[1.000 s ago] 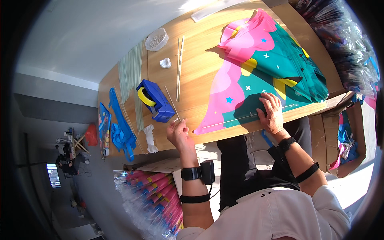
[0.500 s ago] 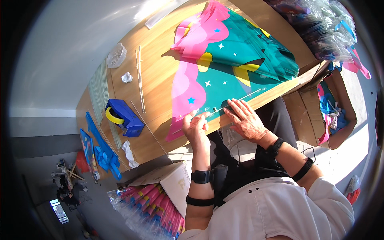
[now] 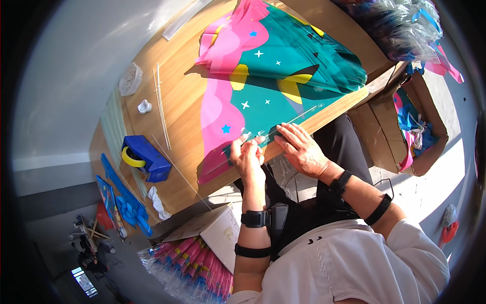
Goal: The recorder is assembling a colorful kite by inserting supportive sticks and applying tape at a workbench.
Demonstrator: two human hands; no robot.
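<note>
One wooden table [image 3: 179, 116] bears the printed sheet [image 3: 268, 110]; at its near edge the right hand [image 3: 302, 153], fingers extended, now lies closer to the left hand [image 3: 248, 158] than a second ago, concentrating work there. The left fingers curl beside small clear pieces [image 3: 246, 134], their grip unclear.

A white short-sleeved shirt [image 3: 354, 253] with 2 black marks [image 3: 311, 241], black trousers [image 3: 340, 147] and 4 black arm straps [image 3: 379, 209] are worn.
</note>
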